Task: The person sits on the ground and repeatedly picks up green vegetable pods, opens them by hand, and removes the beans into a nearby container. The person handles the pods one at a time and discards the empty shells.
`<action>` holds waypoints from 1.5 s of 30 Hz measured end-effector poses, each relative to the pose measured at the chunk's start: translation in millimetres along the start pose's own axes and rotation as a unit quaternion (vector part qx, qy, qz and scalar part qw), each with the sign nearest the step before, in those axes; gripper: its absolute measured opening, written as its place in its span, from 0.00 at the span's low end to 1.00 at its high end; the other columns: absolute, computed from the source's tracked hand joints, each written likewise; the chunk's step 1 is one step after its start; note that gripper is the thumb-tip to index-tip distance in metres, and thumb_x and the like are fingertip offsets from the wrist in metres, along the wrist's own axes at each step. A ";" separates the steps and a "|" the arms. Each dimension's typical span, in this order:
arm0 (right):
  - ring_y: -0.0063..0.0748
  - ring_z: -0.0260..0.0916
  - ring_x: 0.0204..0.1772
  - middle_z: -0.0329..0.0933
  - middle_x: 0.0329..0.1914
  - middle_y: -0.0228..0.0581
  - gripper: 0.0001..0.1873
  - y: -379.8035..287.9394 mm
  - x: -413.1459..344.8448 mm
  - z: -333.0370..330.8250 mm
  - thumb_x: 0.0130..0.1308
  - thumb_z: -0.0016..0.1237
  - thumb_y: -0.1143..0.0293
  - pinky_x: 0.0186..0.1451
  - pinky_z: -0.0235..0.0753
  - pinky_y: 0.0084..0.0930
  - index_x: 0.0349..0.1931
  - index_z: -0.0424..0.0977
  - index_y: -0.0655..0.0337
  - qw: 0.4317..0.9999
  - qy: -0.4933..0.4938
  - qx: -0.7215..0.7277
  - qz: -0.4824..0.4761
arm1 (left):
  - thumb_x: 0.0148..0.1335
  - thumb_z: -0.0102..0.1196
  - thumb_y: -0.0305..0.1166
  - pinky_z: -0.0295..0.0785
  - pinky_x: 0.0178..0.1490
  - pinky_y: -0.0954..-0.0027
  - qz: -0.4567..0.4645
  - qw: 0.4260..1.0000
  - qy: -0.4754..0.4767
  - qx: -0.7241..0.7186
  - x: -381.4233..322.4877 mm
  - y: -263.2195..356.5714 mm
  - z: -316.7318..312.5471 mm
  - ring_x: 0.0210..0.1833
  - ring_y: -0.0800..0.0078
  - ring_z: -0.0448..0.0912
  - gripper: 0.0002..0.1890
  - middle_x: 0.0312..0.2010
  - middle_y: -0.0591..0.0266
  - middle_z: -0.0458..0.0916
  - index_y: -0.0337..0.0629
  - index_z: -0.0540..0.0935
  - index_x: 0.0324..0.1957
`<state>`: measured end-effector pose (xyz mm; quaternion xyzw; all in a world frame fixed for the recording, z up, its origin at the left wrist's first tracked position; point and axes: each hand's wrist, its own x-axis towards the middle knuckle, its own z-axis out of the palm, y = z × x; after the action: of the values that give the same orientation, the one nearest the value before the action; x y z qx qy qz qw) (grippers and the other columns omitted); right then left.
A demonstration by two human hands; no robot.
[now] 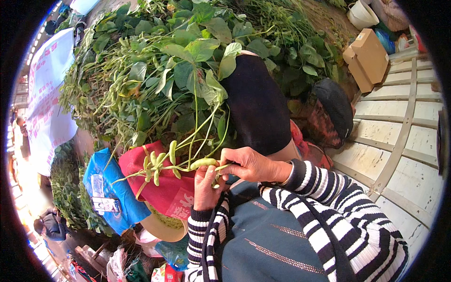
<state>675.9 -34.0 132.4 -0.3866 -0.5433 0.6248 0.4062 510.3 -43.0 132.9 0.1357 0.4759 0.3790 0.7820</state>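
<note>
A leafy soybean plant with green pods [157, 162] stretches across in front of me, its leaves resting against the heap behind. My left hand [207, 187] grips its stem from below, with pods showing between the fingers. Close against it, my right hand [248, 165] pinches a green pod [224, 167] between thumb and forefinger. Another plump pod [203, 163] lies just left of the fingertips. Under the stem is a red cloth bag [155, 192] with printed writing. Partly beneath that bag, a cream bucket [165, 227] holds green beans or pods.
A large heap of soybean plants [141, 88] fills the ground ahead. A phone [105, 204] and a clear plastic bottle [97, 185] lie on a blue bag [123, 211] at left. A cardboard box [366, 58] stands by the white slatted wall [387, 141]. Another person [53, 225] is far left.
</note>
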 end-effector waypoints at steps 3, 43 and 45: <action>0.27 0.74 0.31 0.73 0.24 0.40 0.06 4.5 -2.0 2.2 0.63 0.47 0.72 0.35 0.71 0.25 0.31 0.66 0.64 0.996 0.041 0.057 0.052 | 0.64 0.49 0.30 0.63 0.21 0.86 -0.013 0.996 -0.093 -0.004 2.0 -1.9 -18.4 0.31 0.77 0.76 0.10 0.34 0.63 0.78 0.40 0.74 0.45; 0.24 0.69 0.33 0.71 0.28 0.30 0.10 -133.0 115.2 -60.1 0.61 0.51 0.70 0.35 0.71 0.22 0.41 0.73 0.62 0.894 0.213 -0.196 -0.343 | 0.59 0.46 0.33 0.57 0.19 0.84 0.085 0.994 -0.006 0.071 -4.6 30.5 -27.7 0.24 0.80 0.68 0.07 0.26 0.66 0.70 0.42 0.73 0.35; 0.14 0.67 0.27 0.71 0.29 0.28 0.05 -183.6 80.5 -106.5 0.64 0.48 0.68 0.25 0.66 0.11 0.36 0.73 0.58 0.853 0.348 -0.100 -0.375 | 0.66 0.45 0.39 0.63 0.24 0.83 0.222 0.953 0.011 0.206 -0.2 45.9 -19.2 0.25 0.85 0.67 0.09 0.27 0.71 0.71 0.48 0.74 0.33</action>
<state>760.5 94.2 299.6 -0.3840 -0.5294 0.1918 0.7318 472.6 -15.0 149.5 0.3916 0.5101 0.4388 0.6276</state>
